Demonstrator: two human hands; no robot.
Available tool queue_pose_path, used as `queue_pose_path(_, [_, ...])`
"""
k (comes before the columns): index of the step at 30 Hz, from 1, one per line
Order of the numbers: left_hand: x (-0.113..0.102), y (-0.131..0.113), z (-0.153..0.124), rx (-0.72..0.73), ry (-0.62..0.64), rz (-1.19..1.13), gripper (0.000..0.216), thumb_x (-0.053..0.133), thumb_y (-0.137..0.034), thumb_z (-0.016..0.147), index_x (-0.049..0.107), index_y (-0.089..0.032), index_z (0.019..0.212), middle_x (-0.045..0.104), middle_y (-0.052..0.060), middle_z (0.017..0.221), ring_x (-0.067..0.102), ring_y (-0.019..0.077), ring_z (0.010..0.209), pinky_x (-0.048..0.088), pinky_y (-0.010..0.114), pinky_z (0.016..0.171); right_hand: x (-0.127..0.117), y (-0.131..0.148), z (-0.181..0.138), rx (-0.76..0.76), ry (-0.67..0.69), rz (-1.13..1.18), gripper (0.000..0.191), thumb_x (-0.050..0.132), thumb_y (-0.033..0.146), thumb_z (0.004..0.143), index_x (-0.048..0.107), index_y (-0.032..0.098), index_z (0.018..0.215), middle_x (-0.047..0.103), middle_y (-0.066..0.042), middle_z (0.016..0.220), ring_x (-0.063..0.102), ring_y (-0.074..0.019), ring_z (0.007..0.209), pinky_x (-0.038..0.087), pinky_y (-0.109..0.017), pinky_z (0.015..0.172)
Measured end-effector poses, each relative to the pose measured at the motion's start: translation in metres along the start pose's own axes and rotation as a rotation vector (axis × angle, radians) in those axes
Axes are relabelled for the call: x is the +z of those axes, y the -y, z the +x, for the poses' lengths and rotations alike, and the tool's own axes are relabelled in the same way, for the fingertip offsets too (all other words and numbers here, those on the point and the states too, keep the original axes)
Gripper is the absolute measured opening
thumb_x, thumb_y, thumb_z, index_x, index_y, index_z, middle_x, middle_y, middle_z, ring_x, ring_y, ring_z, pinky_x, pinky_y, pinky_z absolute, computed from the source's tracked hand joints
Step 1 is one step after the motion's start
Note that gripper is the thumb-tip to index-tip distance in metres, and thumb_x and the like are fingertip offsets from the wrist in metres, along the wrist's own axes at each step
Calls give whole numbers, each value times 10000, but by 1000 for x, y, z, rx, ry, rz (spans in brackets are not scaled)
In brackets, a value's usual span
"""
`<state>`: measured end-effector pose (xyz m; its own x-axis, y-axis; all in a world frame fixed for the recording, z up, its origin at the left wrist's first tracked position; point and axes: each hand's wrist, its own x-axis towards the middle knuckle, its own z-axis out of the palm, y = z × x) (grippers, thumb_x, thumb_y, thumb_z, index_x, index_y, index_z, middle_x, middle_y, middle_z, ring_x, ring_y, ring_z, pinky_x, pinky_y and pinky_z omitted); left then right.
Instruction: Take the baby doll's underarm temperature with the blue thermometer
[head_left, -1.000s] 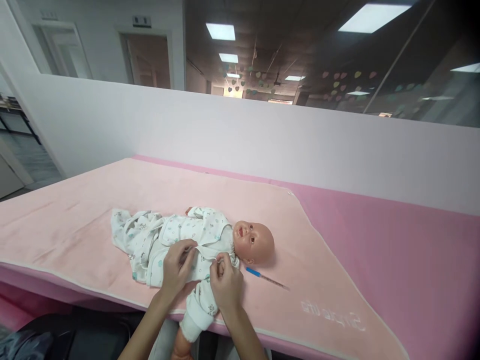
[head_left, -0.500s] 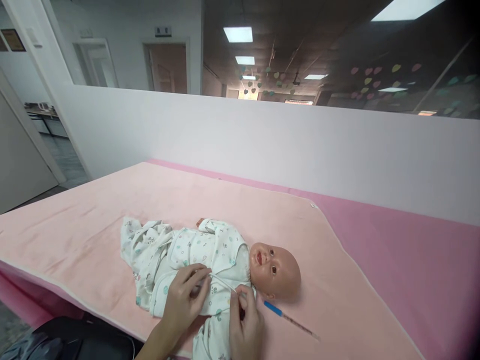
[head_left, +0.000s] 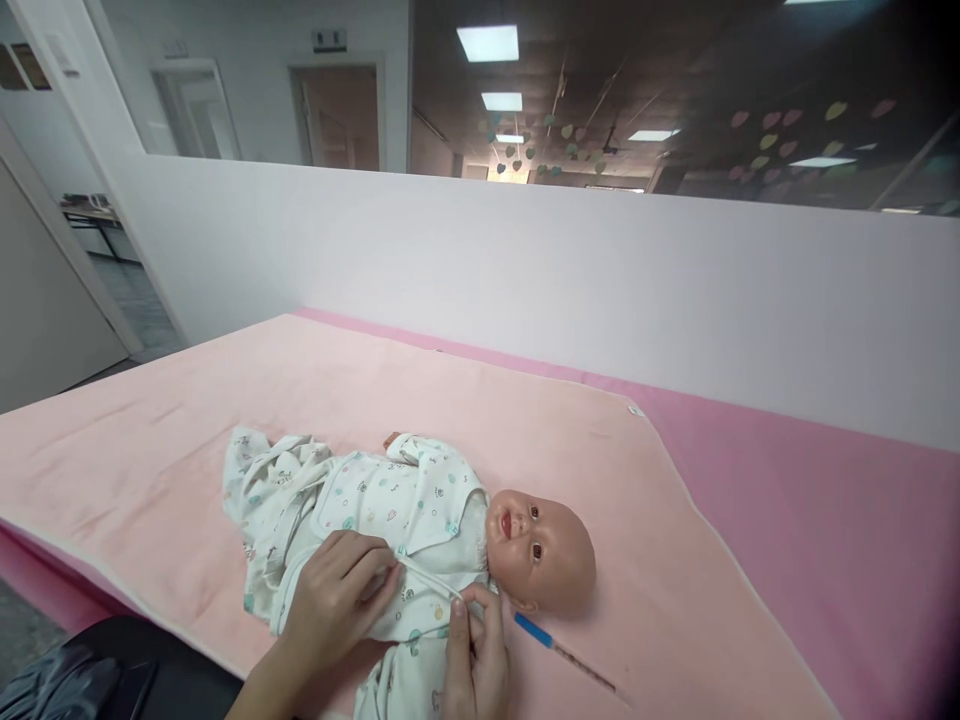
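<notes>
A baby doll point(head_left: 541, 548) lies on its back on a pale pink blanket point(head_left: 375, 400), its head to the right. It wears a white printed garment point(head_left: 375, 505). My left hand point(head_left: 334, 600) rests on the doll's chest with its fingers curled on the cloth where a thin white tie string point(head_left: 431, 580) starts. My right hand point(head_left: 474, 660) pinches the other end of that string near the doll's neck. The string runs taut between both hands. A thermometer with a blue tip point(head_left: 559, 650) lies on the blanket just right of my right hand.
The blanket covers a darker pink table point(head_left: 825, 500) that runs to the right. A white partition wall point(head_left: 525, 270) stands behind it, with dark glass above. A dark object point(head_left: 112, 680) sits below the table's near left edge.
The view has shifted a little, and the doll sits slightly lower and to the left. Both hands stay on the tie string, now pulled taut between them.
</notes>
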<state>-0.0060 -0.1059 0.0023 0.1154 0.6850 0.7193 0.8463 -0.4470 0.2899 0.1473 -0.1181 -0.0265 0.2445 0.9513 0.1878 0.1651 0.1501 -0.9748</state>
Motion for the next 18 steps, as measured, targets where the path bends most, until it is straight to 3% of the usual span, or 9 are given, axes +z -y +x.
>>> queue_pose_path(7, [-25, 33, -16, -41, 187, 183, 260, 509, -287, 877, 584, -216, 1116, 625, 60, 1042, 546, 218, 969, 443, 350, 823, -2, 6, -2, 80, 48, 58, 269, 420, 467, 867, 462, 207, 810, 344, 74, 484, 347, -106, 432, 235, -226, 446])
queue_pose_path(12, [-30, 42, -23, -89, 200, 182, 222, 438, -220, 900, 596, -224, 1057, 619, 51, 1043, 536, 212, 993, 431, 364, 857, -3, 10, -1, 73, 58, 63, 261, 431, 458, 865, 480, 205, 821, 358, 70, 499, 370, -107, 457, 287, -213, 473])
queue_pose_path(18, [-30, 35, -13, -141, 299, 2, 150, 421, -246, 907, 556, -205, 960, 584, 58, 1059, 507, 205, 1023, 427, 348, 854, -3, 8, 0, 25, 65, 30, 239, 434, 433, 874, 481, 205, 819, 386, 64, 510, 383, -110, 465, 306, -212, 478])
